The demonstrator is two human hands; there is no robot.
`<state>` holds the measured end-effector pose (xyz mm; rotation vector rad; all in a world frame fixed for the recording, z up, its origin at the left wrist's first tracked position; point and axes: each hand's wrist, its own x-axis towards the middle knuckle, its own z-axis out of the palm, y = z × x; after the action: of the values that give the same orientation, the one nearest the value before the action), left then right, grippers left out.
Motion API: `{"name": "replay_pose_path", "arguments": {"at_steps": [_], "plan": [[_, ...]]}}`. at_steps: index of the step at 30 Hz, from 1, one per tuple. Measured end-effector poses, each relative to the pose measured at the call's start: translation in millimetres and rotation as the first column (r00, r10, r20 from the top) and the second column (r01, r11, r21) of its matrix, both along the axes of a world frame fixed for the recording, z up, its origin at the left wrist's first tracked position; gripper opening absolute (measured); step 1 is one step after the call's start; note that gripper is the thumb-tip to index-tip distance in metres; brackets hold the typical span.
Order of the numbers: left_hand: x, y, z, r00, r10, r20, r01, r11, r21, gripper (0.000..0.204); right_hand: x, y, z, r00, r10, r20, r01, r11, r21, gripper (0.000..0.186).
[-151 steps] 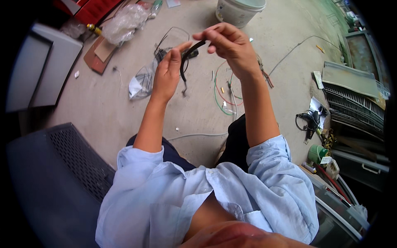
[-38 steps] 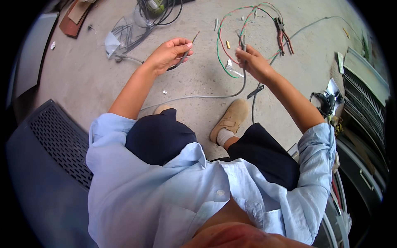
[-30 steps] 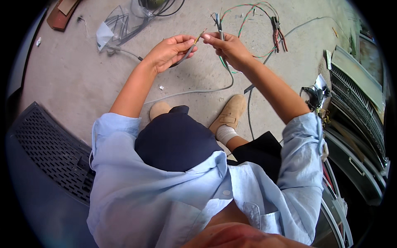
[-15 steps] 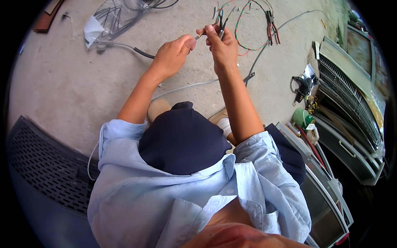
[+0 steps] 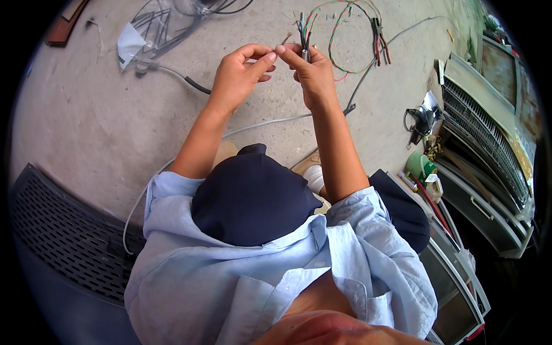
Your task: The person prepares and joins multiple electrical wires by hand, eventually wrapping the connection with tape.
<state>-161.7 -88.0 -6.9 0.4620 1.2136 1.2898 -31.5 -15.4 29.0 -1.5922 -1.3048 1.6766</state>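
My left hand [image 5: 241,77] is closed in a pinch on a thin cable with a frayed end [image 5: 286,39]. My right hand [image 5: 310,77] grips a grey cable [image 5: 305,54], its dark inner wires fanned out upward, while its thumb and forefinger meet the left fingertips at the thin cable. How the fingers share that cable is partly hidden. Just beyond, loops of red and green wire [image 5: 330,49] lie on the floor beside pliers with red handles [image 5: 384,49]. A clear plastic bag [image 5: 167,31] with a white paper piece [image 5: 129,45] lies to the left.
A dark perforated panel [image 5: 66,236] stands at lower left. Metal racks and sheets [image 5: 483,132], a green can [image 5: 420,167] and framed panels [image 5: 454,287] crowd the right. Brown boards [image 5: 63,29] lie upper left. Grey cables [image 5: 270,122] cross the floor around my feet.
The black strip held five seconds ago is gone from my grip. Both hands took up cable ends and came together; in the last half second my left wrist turned, showing more fingers.
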Motion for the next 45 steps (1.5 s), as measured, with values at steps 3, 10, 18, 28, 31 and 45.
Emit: {"name": "replay_pose_path", "arguments": {"at_steps": [3, 10, 18, 28, 31, 45], "plan": [[2, 1, -2, 1.0, 0.011, 0.0, -0.011, 1.0, -0.007, 0.025, 1, -1, -2, 1.0, -0.013, -0.016, 0.013, 1.0, -0.006, 0.026], [6, 4, -4, 0.989, 0.051, 0.138, -0.04, 0.996, -0.08, 0.025, 10, 1, -9, 0.998, -0.031, -0.057, 0.026, 0.997, -0.074, 0.029], [0, 4, -5, 0.94, 0.04, 0.338, -0.004, 0.994, -0.107, 0.022, 13, 6, -12, 0.989, -0.058, -0.133, 0.031, 0.981, -0.193, 0.028], [-2, 2, -10, 0.946, 0.021, 0.323, 0.023, 0.991, -0.132, 0.023, 16, 5, -16, 0.936, -0.028, -0.352, -0.027, 0.988, -0.149, 0.019], [0, 2, -9, 0.959, -0.015, 0.284, 0.045, 0.994, -0.1, 0.025, 17, 6, -16, 0.935, -0.013, -0.353, -0.036, 0.99, -0.133, 0.018], [6, 4, -6, 0.997, -0.079, 0.008, 0.078, 0.987, 0.137, 0.019, 18, 10, -21, 0.938, -0.021, -0.346, -0.017, 0.994, -0.106, 0.017]]}}
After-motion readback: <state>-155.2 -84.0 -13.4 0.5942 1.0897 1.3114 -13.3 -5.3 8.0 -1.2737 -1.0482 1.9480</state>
